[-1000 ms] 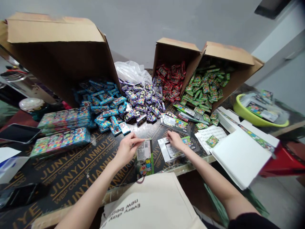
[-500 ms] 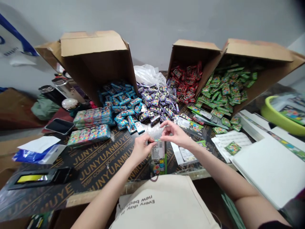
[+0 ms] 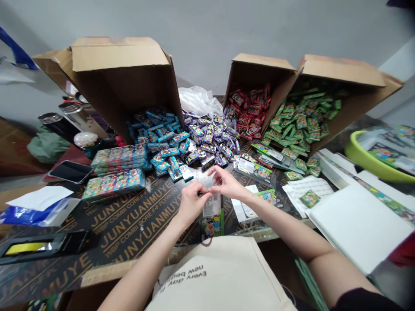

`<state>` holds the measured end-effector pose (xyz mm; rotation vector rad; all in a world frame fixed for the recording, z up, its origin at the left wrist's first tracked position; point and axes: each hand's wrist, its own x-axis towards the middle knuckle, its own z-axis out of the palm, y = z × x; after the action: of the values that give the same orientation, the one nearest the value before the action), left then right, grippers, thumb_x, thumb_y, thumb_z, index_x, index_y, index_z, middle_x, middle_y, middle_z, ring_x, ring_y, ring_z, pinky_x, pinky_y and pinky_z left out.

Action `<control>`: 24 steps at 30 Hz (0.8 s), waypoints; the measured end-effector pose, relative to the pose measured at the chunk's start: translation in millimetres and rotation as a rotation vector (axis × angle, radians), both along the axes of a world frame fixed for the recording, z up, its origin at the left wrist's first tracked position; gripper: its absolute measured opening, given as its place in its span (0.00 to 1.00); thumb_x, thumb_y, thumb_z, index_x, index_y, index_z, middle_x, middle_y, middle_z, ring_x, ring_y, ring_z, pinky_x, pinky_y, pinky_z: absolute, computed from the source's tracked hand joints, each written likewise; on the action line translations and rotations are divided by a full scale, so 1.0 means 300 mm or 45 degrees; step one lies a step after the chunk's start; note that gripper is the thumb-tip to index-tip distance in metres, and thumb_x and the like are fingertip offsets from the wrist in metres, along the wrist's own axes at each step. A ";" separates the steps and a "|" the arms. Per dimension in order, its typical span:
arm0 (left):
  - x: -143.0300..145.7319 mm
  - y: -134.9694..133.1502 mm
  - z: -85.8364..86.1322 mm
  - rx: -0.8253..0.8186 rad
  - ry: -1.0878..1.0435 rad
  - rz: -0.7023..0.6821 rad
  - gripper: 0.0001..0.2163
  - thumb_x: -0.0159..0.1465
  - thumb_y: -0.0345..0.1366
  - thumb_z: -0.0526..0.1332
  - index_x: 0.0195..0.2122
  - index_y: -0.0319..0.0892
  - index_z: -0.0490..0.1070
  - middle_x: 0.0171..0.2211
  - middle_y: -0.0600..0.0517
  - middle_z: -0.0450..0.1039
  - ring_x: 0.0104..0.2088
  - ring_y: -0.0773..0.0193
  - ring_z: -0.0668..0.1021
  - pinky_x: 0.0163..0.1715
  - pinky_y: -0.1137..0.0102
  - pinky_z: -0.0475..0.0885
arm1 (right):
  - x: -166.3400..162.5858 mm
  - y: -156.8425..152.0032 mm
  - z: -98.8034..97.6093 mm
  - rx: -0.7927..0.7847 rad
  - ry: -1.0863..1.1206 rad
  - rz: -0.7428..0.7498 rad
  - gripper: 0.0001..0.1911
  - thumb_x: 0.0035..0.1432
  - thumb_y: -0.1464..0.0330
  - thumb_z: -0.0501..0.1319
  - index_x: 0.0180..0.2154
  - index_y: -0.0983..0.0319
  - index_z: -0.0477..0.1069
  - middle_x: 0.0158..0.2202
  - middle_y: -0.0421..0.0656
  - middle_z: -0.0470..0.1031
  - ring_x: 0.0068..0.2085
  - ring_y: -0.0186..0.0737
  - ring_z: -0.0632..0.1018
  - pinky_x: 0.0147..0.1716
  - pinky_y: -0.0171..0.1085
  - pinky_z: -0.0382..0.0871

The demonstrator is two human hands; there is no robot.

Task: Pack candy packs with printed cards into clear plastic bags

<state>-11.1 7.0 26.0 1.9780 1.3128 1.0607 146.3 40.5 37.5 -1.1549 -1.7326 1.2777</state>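
My left hand (image 3: 192,203) and my right hand (image 3: 226,183) meet over the dark plywood table (image 3: 129,220), both pinching the top edge of a clear printed packet (image 3: 212,214) that hangs below them. The packet shows a white label and green colourful print at its bottom. More flat packets (image 3: 251,203) lie just right of my hands. Behind my hands are heaps of small blue boxes (image 3: 162,138) and purple boxes (image 3: 207,140).
Three tipped cardboard cartons spill blue, red (image 3: 251,110) and green (image 3: 301,121) small packs. Stacked colourful packs (image 3: 113,183) lie left, with a phone (image 3: 70,171). White sheets (image 3: 356,224) and a yellow-green basin (image 3: 372,160) are right. A cream tote bag (image 3: 210,276) lies at the near edge.
My right hand left the flat packets and joined my left hand at the top of the held packet. The view has swung left.
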 end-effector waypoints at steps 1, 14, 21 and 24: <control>-0.001 -0.003 0.003 0.017 0.028 -0.028 0.05 0.54 0.35 0.62 0.24 0.39 0.69 0.24 0.53 0.68 0.27 0.66 0.71 0.29 0.72 0.65 | 0.005 0.008 -0.018 -0.025 -0.010 -0.056 0.22 0.39 0.70 0.66 0.39 0.59 0.62 0.23 0.32 0.61 0.24 0.29 0.64 0.24 0.28 0.57; -0.218 -0.006 -0.075 0.179 0.957 -0.206 0.27 0.47 0.39 0.66 0.49 0.47 0.64 0.54 0.43 0.59 0.55 0.45 0.58 0.54 0.46 0.46 | 0.310 -0.012 -0.336 0.216 -0.881 -0.349 0.04 0.44 0.69 0.65 0.26 0.62 0.73 0.28 0.43 0.67 0.36 0.42 0.66 0.36 0.38 0.57; -0.062 -0.026 -0.133 -0.121 1.119 -0.830 0.34 0.33 0.41 0.72 0.43 0.41 0.64 0.42 0.43 0.67 0.43 0.49 0.69 0.46 0.53 0.59 | 0.283 -0.032 -0.347 0.350 -0.888 -0.246 0.04 0.48 0.75 0.60 0.24 0.62 0.69 0.28 0.42 0.68 0.34 0.39 0.67 0.34 0.35 0.57; -0.048 -0.001 -0.095 -0.266 1.040 -0.923 0.28 0.38 0.38 0.70 0.41 0.40 0.65 0.36 0.46 0.71 0.37 0.53 0.72 0.39 0.62 0.64 | 0.276 -0.056 -0.338 0.426 -0.868 -0.194 0.08 0.51 0.76 0.54 0.23 0.62 0.67 0.27 0.42 0.67 0.31 0.38 0.67 0.31 0.35 0.57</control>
<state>-25.4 6.7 -2.6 2.4982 0.8285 -0.2468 229.1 23.7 -64.0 -1.5846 -2.1695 0.4835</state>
